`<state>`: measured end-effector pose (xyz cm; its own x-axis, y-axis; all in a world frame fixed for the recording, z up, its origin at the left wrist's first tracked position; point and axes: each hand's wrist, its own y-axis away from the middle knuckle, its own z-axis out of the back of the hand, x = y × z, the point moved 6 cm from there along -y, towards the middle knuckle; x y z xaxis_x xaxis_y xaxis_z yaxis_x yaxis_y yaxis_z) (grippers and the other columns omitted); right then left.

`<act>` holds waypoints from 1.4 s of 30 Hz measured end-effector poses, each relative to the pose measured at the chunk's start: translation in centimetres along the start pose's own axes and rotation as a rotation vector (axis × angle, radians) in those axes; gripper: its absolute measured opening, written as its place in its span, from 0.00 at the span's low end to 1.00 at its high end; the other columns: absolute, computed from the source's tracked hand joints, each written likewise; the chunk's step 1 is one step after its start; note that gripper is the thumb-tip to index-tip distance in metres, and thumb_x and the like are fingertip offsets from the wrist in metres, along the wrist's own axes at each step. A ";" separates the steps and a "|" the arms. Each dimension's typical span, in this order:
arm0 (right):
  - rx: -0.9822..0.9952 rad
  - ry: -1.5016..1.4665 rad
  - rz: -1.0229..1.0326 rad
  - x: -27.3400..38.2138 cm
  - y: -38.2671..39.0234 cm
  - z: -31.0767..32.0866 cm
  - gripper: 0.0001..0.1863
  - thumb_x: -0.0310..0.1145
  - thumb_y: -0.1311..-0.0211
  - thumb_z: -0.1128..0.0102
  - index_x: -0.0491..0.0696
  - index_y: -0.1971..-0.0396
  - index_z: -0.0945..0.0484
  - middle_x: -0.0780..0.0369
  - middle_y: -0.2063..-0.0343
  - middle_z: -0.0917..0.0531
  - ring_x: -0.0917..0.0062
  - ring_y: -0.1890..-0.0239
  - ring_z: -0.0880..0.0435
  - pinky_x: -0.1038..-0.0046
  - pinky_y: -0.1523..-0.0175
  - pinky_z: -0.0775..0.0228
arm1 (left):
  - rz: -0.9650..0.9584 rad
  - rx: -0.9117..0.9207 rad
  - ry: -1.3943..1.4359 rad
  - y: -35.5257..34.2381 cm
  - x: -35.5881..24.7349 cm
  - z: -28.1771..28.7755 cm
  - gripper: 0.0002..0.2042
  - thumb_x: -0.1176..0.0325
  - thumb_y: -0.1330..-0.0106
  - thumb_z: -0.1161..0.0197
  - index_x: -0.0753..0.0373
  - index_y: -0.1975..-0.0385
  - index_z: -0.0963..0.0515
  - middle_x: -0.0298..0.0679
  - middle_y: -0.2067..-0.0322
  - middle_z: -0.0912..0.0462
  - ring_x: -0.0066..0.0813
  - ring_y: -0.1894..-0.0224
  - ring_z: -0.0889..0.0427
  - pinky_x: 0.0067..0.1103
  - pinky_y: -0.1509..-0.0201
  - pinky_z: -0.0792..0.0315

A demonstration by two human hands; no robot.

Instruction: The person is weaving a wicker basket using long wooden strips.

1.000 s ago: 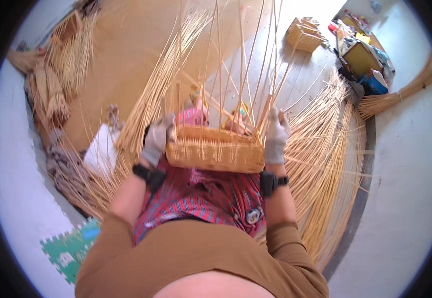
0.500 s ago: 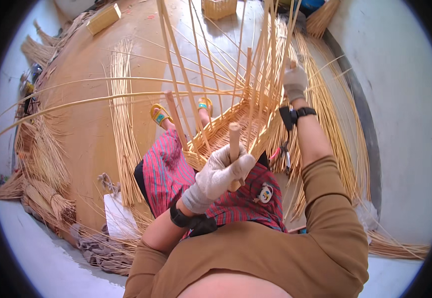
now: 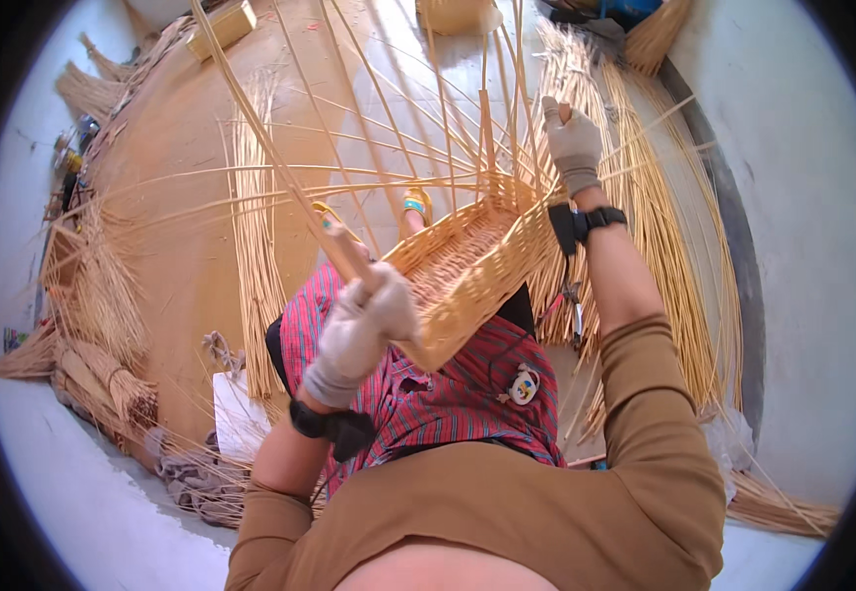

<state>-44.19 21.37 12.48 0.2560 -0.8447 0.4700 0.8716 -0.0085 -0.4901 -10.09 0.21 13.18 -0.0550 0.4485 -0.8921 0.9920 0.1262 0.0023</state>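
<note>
A shallow woven wicker basket [image 3: 482, 295] rests tilted over my lap, with long upright stakes [image 3: 445, 118] rising from its far end and side. My left hand [image 3: 361, 325], in a pale work glove, is closed around a thick wooden stick [image 3: 347, 254] at the basket's near left end. Beyond the far right corner my right hand [image 3: 576, 153], gloved too, is closed; a brown tip like a wooden stick's end shows above its fingers, the rest hidden. Another wooden post [image 3: 486, 128] stands at the far corner.
Bundles of peeled canes lie on the floor to the left [image 3: 251, 227] and right [image 3: 650, 246]. A small pale basket [image 3: 221, 30] sits at the far left. Pliers [image 3: 568, 303] lie beside the right-hand canes. A white wall [image 3: 792, 197] runs along the right.
My left hand has moved left and slightly down with the stick, which now leans left. The basket has turned and its stakes swung left. My right hand has shifted slightly left.
</note>
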 end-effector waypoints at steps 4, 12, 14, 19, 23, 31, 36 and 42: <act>0.278 -0.329 0.027 6.6 4.4 1.5 0.31 0.65 0.32 0.47 0.49 0.72 0.14 0.52 0.76 0.15 0.54 0.71 0.15 0.60 0.64 0.26 | -0.099 -0.454 -0.161 1.0 -4.9 11.2 0.15 0.55 0.24 0.42 0.53 0.73 0.32 0.22 0.84 0.42 0.15 0.84 0.42 0.19 0.79 0.43; 0.594 -0.120 0.352 14.7 13.0 -5.2 0.27 0.60 0.30 0.47 0.48 0.59 0.17 0.50 0.70 0.15 0.53 0.64 0.15 0.57 0.58 0.24 | -0.027 -1.153 -1.437 6.2 3.4 23.6 0.28 0.54 0.32 0.33 0.64 0.39 0.31 0.51 0.57 0.17 0.46 0.56 0.15 0.37 0.50 0.21; 0.509 -0.095 0.592 13.7 13.4 -3.3 0.21 0.52 0.31 0.45 0.48 0.61 0.18 0.50 0.71 0.14 0.52 0.66 0.14 0.57 0.60 0.24 | -0.259 -0.826 -1.562 5.2 1.3 13.8 0.45 0.48 0.41 0.28 0.64 0.29 0.41 0.60 0.33 0.36 0.54 0.29 0.37 0.44 0.27 0.43; 0.613 -0.043 0.837 12.7 14.4 -1.7 0.12 0.42 0.33 0.45 0.51 0.67 0.16 0.55 0.72 0.14 0.57 0.67 0.14 0.57 0.59 0.23 | -0.063 -0.256 -1.790 -1.2 6.1 1.8 0.59 0.39 0.52 0.26 0.60 0.24 0.50 0.58 0.26 0.49 0.50 0.21 0.55 0.47 0.20 0.64; 0.579 -0.025 0.935 12.7 15.8 -2.3 0.13 0.41 0.33 0.46 0.51 0.69 0.16 0.55 0.73 0.15 0.58 0.65 0.15 0.56 0.57 0.24 | -0.063 -0.337 -1.986 -4.1 9.8 2.7 0.54 0.45 0.50 0.27 0.58 0.24 0.48 0.55 0.28 0.41 0.54 0.23 0.50 0.56 0.22 0.67; 0.624 0.051 0.699 11.1 16.1 -1.3 0.13 0.42 0.33 0.45 0.52 0.66 0.14 0.55 0.68 0.13 0.59 0.61 0.14 0.60 0.51 0.24 | -0.011 -0.147 -1.886 -4.1 9.0 2.4 0.56 0.43 0.53 0.25 0.57 0.25 0.47 0.57 0.30 0.40 0.52 0.23 0.47 0.54 0.22 0.66; 0.387 -0.335 0.810 10.8 23.9 9.1 0.17 0.36 0.45 0.27 0.51 0.55 0.18 0.62 0.70 0.18 0.63 0.65 0.18 0.61 0.54 0.25 | -0.123 -0.125 -1.770 -0.9 7.7 2.1 0.46 0.52 0.43 0.29 0.55 0.25 0.44 0.57 0.27 0.44 0.54 0.23 0.49 0.48 0.20 0.66; 0.839 -0.079 0.345 -1.6 37.7 8.0 0.41 0.46 0.55 0.18 0.51 0.40 0.28 0.52 0.55 0.25 0.56 0.50 0.24 0.60 0.44 0.29 | 0.064 0.355 -0.971 5.2 12.4 1.6 0.10 0.60 0.33 0.37 0.55 0.56 0.18 0.41 0.61 0.13 0.42 0.57 0.14 0.34 0.51 0.22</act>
<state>-8.40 26.62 -0.91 0.5601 -0.6886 0.4605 0.7514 0.6563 0.0674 -5.39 5.07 1.40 -0.0419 -0.4812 -0.8756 0.9749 -0.2114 0.0696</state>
